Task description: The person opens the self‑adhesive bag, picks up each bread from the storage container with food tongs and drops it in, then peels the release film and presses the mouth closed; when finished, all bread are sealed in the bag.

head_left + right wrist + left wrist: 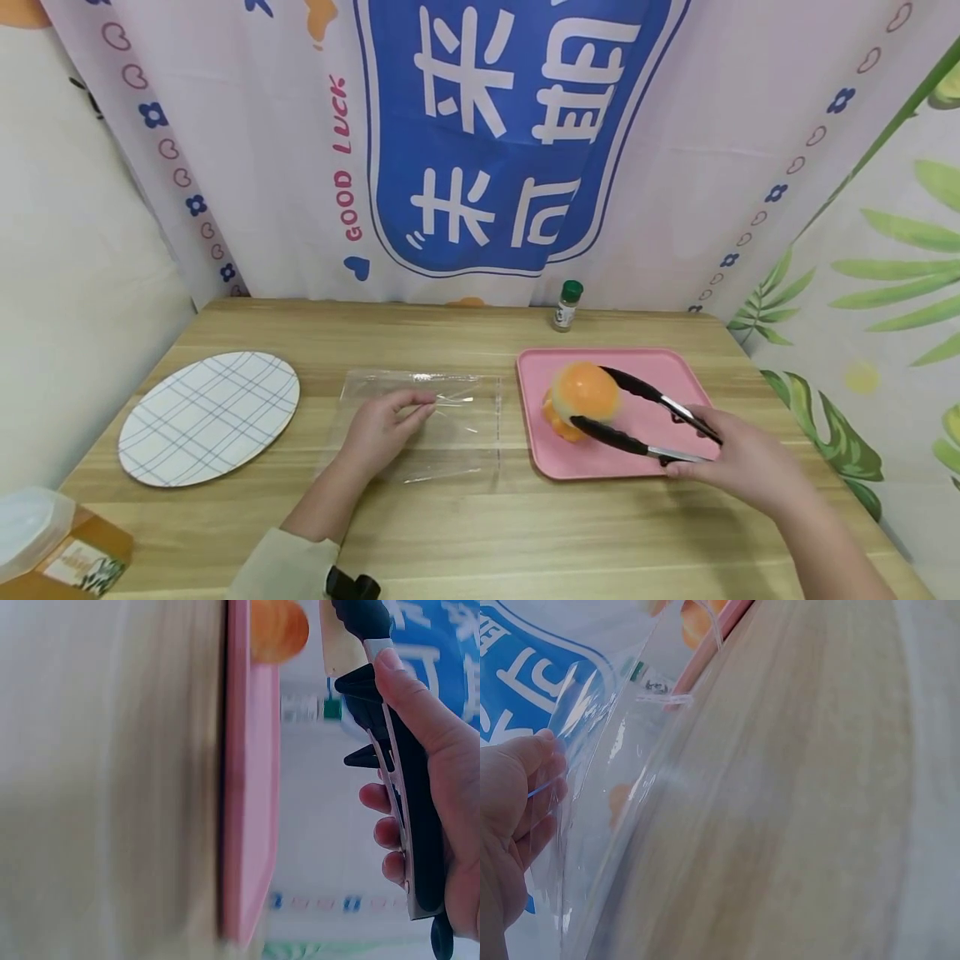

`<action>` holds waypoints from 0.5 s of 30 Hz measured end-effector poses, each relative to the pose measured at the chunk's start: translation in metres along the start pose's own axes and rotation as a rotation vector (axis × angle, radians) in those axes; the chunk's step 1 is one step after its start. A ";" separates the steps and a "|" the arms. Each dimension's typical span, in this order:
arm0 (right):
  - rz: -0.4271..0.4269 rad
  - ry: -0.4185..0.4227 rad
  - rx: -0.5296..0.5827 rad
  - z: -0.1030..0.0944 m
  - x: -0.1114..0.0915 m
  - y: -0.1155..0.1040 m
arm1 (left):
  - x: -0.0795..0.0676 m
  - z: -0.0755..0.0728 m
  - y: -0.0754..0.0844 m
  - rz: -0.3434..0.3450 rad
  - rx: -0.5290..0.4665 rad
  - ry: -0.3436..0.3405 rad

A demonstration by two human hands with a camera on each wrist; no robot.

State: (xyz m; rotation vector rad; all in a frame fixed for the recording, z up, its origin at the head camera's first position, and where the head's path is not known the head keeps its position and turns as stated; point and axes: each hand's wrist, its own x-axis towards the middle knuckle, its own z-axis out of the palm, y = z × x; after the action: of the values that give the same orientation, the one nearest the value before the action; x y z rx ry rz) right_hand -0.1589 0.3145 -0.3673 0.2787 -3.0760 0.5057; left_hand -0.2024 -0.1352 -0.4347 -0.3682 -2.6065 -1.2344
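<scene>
My left hand (386,429) pinches the upper layer of a clear plastic bag (457,454) lying on the table; the left wrist view shows thumb and fingertips holding the lifted film (581,712). My right hand (738,458) grips black-and-silver tongs (667,454) by the handles. Between the tongs' black tips is a round bun (587,390) with a golden top and paler sides, over the left part of a pink tray (637,462). Below it, partly hidden, more orange buns (558,423) lie on the tray. The right wrist view shows a bun (279,630) on the tray, apart from the tongs.
A round checked board (210,417) lies at the left of the wooden table. A lidded container of amber liquid (82,542) stands at the near left corner. Behind the tray stands a small green-capped shaker (567,307), and a printed curtain (285,167) hangs along the back edge.
</scene>
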 end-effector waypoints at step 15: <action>-0.229 -0.110 -0.203 0.007 0.044 -0.074 | -0.001 -0.003 0.001 0.050 0.031 0.013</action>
State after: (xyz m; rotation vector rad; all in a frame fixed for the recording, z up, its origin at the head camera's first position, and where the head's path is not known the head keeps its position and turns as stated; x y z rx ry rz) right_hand -0.1886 0.2351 -0.3489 0.6624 -3.1080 0.1733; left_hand -0.2011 -0.1373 -0.4324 -0.4156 -2.5858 -1.1757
